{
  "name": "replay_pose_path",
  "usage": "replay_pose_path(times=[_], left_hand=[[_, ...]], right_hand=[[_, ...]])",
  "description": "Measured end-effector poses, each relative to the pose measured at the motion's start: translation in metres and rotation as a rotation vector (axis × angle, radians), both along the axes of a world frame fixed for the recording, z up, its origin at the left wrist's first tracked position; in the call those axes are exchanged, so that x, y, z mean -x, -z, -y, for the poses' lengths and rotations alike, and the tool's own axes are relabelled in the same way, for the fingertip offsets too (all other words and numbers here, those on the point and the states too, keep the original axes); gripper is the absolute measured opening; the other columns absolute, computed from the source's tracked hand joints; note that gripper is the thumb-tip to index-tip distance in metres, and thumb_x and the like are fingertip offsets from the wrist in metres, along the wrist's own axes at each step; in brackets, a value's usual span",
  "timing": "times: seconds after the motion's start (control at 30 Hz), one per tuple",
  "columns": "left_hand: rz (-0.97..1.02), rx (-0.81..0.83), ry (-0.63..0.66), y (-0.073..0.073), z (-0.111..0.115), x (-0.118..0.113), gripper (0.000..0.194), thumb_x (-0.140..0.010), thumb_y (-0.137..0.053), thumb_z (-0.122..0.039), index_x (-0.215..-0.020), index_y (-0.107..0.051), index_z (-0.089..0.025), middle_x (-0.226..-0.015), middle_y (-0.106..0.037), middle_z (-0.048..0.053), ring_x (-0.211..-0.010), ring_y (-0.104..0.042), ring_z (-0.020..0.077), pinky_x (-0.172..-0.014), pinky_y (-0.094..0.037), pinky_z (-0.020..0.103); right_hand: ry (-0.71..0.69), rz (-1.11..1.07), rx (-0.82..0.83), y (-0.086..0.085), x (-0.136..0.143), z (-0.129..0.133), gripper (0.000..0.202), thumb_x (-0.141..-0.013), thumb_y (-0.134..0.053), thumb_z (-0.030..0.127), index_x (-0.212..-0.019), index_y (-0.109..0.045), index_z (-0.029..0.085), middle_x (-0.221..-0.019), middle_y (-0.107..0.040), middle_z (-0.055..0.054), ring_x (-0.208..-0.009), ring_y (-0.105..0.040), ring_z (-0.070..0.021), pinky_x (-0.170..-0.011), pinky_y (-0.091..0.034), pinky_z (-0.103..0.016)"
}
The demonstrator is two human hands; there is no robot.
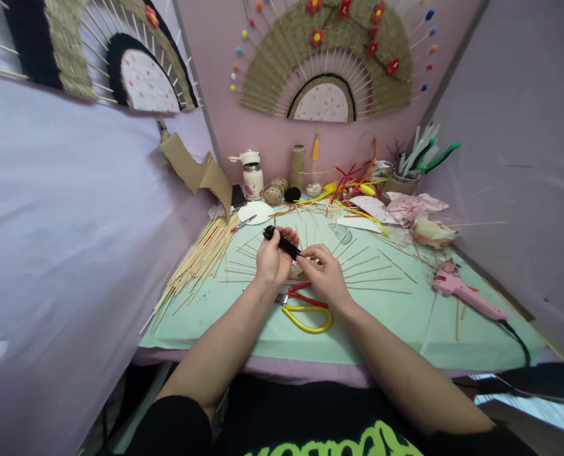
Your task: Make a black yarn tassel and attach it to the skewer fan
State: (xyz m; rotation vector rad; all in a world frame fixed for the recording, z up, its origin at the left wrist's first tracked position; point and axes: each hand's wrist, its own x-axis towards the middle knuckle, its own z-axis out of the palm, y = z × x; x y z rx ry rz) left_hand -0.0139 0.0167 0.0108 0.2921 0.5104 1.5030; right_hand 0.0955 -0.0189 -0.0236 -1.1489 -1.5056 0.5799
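Note:
A bundle of black cord (286, 246) lies slanted across my left hand (275, 258), whose fingers and thumb are wrapped round it. At the bundle's lower right end, my right hand (324, 271) pinches it between thumb and fingertips. A thin black strand rises from the looped upper end toward a black yarn ball (292, 194). Beneath my hands, thin sticks (372, 272) fan out over the green tabletop (372, 323). Scissors (309, 318) with one red and one yellow handle lie just below my hands, partly hidden by my right hand.
Many loose sticks (191, 269) are heaped at the left. A pink glue gun (469, 294) with a black cable lies at the right. Along the back stand a white bottle (252, 177), a twine spool (298, 166) and a pot (403, 183) of tools. Woven fans (258, 82) hang behind.

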Motion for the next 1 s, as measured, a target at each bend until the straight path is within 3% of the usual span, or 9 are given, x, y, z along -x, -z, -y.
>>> replay_pose_path(times=[0.23, 0.37, 0.47, 0.73, 0.87, 1.0], left_hand=[[0.003, -0.022, 0.039, 0.0, 0.0, -0.001, 0.019, -0.094, -0.045, -0.013, -0.079, -0.057, -0.015, -0.07, -0.056, -0.001, -0.057, -0.053, 0.0061, -0.061, -0.044, 0.019], [-0.002, 0.0, 0.081, 0.0, 0.0, -0.001, 0.009, -0.087, -0.053, -0.009, -0.081, -0.056, -0.015, -0.069, -0.054, -0.002, -0.057, -0.051, 0.0054, -0.06, -0.043, 0.019], [-0.021, 0.014, 0.104, -0.001, 0.001, -0.001, 0.019, -0.076, -0.053, 0.001, -0.083, -0.057, -0.015, -0.071, -0.056, -0.001, -0.061, -0.054, 0.0061, -0.064, -0.044, 0.019], [-0.092, -0.043, 0.131, 0.003, 0.001, -0.002, 0.045, -0.065, -0.048, 0.011, -0.098, -0.061, -0.015, -0.079, -0.062, 0.001, -0.074, -0.06, 0.009, -0.075, -0.047, 0.022], [-0.12, -0.067, 0.129, 0.0, 0.002, -0.002, 0.043, -0.068, -0.048, 0.01, -0.1, -0.062, -0.015, -0.08, -0.062, 0.002, -0.073, -0.06, 0.0088, -0.074, -0.046, 0.022], [-0.157, -0.121, 0.126, -0.001, 0.003, -0.001, 0.037, -0.069, -0.05, 0.008, -0.096, -0.063, -0.015, -0.079, -0.061, 0.002, -0.068, -0.056, 0.0076, -0.062, -0.041, 0.019]], right_hand=[[-0.046, -0.279, 0.293, -0.001, 0.001, -0.004, 0.02, -0.074, -0.064, 0.04, -0.07, -0.066, 0.02, -0.07, -0.062, -0.001, -0.067, -0.053, -0.0164, -0.064, -0.043, -0.029], [-0.087, -0.459, 0.419, -0.003, 0.003, -0.004, 0.022, -0.069, -0.069, 0.041, -0.068, -0.065, 0.02, -0.064, -0.059, 0.001, -0.061, -0.052, -0.0142, -0.058, -0.043, -0.027], [-0.108, -0.582, 0.504, -0.003, 0.003, -0.004, 0.024, -0.065, -0.072, 0.042, -0.069, -0.064, 0.02, -0.059, -0.059, 0.002, -0.056, -0.053, -0.0142, -0.055, -0.044, -0.027], [-0.133, -0.723, 0.553, -0.005, 0.0, -0.007, 0.023, -0.061, -0.074, 0.039, -0.065, -0.064, 0.018, -0.055, -0.056, 0.004, -0.05, -0.046, -0.0092, -0.047, -0.036, -0.022], [-0.129, -0.737, 0.586, -0.002, -0.002, -0.011, 0.024, -0.061, -0.074, 0.038, -0.061, -0.062, 0.018, -0.053, -0.052, 0.005, -0.047, -0.04, -0.0079, -0.044, -0.026, -0.023], [-0.192, -0.761, 0.617, 0.001, -0.005, -0.014, 0.026, -0.061, -0.074, 0.04, -0.06, -0.061, 0.018, -0.054, -0.052, 0.005, -0.048, -0.037, -0.0082, -0.046, -0.023, -0.025]])
